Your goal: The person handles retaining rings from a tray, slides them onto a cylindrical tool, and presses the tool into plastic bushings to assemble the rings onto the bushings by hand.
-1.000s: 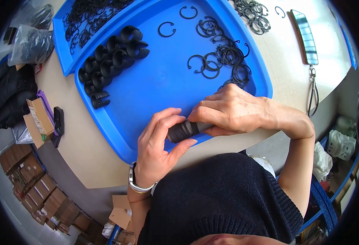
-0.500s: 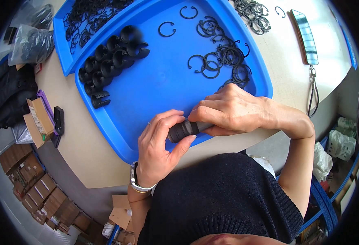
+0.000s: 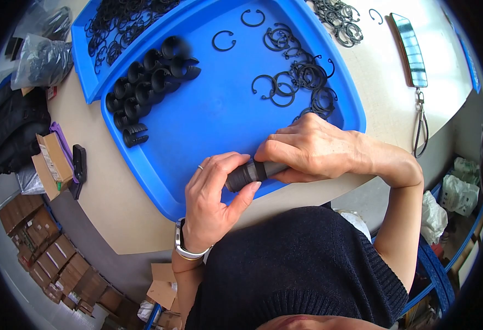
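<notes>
My right hand is closed around a dark grey rod at the near edge of the blue tray. A tight stack of black retaining rings sits on the rod's left end. My left hand pinches this stack between thumb and fingers. Beyond my hands, loose retaining rings lie on the tray's right side. Stacked bundles of rings stand in rows on its left. The rod's right end is hidden inside my right hand.
A second blue tray full of rings adjoins at the upper left. More rings lie on the table behind. A phone with a strap rests at right. An open cardboard box and a black object are at left.
The fingers of my left hand have shifted slightly along the ring stack. My right hand and the rod have barely moved.
</notes>
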### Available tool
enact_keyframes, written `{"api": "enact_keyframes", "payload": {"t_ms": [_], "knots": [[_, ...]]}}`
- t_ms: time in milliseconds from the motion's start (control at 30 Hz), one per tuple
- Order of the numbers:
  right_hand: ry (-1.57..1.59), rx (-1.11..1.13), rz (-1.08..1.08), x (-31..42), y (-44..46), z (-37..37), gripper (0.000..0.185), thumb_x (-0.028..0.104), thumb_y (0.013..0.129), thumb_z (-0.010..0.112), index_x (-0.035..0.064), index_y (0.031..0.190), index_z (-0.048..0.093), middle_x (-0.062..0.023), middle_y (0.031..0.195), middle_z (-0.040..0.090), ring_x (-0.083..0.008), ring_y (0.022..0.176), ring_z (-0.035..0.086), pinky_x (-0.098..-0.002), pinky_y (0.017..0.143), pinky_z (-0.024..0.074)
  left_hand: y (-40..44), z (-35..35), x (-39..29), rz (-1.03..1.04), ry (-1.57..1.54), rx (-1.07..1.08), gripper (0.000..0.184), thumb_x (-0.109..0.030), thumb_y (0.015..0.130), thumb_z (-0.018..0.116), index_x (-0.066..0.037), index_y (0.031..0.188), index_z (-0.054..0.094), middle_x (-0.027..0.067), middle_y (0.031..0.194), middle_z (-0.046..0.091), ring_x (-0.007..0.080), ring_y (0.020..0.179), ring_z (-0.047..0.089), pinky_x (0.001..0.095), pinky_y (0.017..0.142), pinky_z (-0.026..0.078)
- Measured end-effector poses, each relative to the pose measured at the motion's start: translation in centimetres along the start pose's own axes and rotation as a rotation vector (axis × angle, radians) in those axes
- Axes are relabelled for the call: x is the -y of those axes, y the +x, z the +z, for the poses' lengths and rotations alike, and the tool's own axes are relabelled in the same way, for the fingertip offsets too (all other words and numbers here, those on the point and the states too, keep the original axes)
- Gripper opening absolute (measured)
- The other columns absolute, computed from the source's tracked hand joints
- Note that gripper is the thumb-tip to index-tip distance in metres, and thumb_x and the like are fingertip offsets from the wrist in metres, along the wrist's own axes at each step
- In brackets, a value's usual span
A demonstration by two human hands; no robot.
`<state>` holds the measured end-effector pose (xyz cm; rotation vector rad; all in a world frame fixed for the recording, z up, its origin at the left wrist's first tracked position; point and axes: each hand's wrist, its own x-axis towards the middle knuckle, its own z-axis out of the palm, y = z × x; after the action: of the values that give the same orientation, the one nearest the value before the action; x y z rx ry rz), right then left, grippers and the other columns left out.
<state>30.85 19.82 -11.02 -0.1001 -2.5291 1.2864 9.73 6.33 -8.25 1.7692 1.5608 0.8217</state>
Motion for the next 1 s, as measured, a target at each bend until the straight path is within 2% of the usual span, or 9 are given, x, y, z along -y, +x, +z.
{"api": "enact_keyframes", "payload": {"t_ms": [133, 1000], "knots": [[-0.020, -0.001, 0.010, 0.08, 0.02, -0.01, 0.036, 0.018, 0.081, 0.076, 0.0042, 0.102, 0.051, -0.0101, 0.080, 0.061, -0.0319, 0.072, 0.066, -0.0421, 0.057, 0.0523, 0.19, -0.15, -0.25, -0.014, -0.005, 0.017, 0.041, -0.012, 0.082, 0.080, -0.003, 0.120, 0.066, 0.0147, 0.109, 0.068, 0.0335, 0.096, 0.066, 0.0410, 0.083, 0.054], [-0.031, -0.009, 0.004, 0.11, -0.03, 0.10, 0.034, 0.019, 0.081, 0.076, 0.0048, 0.099, 0.050, -0.0092, 0.078, 0.060, -0.0304, 0.071, 0.066, -0.0409, 0.057, 0.0522, 0.17, -0.30, -0.15, -0.027, -0.036, 0.040, 0.038, -0.012, 0.082, 0.080, -0.003, 0.116, 0.067, 0.0154, 0.109, 0.067, 0.0351, 0.097, 0.067, 0.0421, 0.084, 0.054]]}}
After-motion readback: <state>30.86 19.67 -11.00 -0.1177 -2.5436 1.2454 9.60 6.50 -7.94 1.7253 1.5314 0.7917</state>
